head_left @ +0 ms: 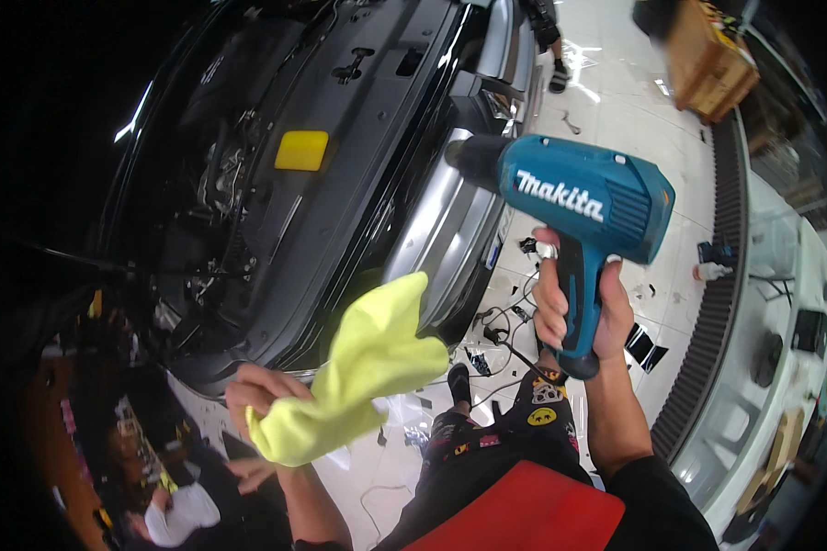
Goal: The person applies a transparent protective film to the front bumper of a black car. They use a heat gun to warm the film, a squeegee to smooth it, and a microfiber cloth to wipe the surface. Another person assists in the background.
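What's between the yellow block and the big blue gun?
In the head view, the car's dark front panel lies between the block and the heat gun.

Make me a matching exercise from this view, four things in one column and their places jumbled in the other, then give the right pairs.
1. Teal pistol-shaped heat gun
2. Yellow-green soft cloth
3. Yellow rectangular pad
4. Brown boxy wooden cabinet

A. Lying on the car's black front panel
B. In the left hand
C. Standing on the white tiled floor
D. In the right hand

Pairs: 1-D, 2-B, 3-A, 4-C
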